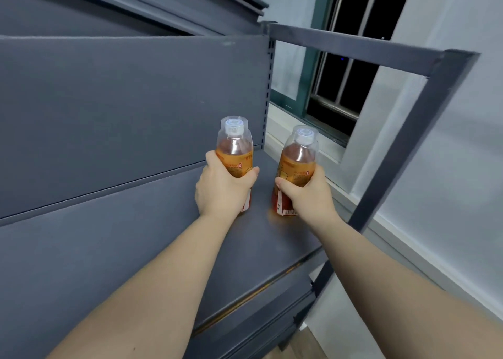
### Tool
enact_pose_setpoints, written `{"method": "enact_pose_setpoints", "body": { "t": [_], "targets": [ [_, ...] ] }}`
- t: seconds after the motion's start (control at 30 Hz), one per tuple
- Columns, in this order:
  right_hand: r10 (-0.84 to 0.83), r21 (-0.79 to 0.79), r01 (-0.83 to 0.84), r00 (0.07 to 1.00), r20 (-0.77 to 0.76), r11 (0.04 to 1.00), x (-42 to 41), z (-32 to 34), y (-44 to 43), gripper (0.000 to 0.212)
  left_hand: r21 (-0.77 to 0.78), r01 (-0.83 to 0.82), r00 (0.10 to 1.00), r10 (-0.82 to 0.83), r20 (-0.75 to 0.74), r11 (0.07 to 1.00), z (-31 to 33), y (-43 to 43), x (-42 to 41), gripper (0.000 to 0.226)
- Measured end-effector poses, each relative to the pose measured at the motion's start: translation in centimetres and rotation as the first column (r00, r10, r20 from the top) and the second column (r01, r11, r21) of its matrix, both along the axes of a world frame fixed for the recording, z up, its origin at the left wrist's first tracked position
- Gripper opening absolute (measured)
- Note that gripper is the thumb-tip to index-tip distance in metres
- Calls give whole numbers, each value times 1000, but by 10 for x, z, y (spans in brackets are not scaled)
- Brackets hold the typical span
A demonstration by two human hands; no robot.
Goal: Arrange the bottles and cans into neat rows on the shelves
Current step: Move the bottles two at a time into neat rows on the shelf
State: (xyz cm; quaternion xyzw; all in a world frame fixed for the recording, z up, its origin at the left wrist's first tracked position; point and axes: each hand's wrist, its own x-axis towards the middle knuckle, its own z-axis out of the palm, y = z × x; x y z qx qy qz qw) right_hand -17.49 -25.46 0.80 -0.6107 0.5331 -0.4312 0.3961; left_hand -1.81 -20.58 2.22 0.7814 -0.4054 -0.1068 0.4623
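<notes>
Two clear plastic bottles with orange labels, amber drink and white caps under clear covers stand at the right end of a dark grey shelf [109,236]. My left hand [221,190] grips the left bottle [234,147] around its middle. My right hand [307,192] grips the right bottle [298,158] the same way. Both bottles are upright, a hand's width apart, and their bases are on or just above the shelf board; I cannot tell which. The left bottle is close to the shelf's back panel [122,108].
The shelf's grey metal end frame [402,140] runs right of the right bottle. Beyond it are a dark window [345,67] with a white sill and a pale wall. Another shelf board [163,7] sits above. The shelf's left stretch holds nothing.
</notes>
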Motion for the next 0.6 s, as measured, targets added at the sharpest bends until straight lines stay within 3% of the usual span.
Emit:
{"method": "enact_pose_setpoints", "body": {
  "t": [0.6],
  "targets": [
    [332,30,-332,943,-21,943,94,-16,-121,62,25,-357,932,358,-50,934,-14,-62,47,62]
  ]
}}
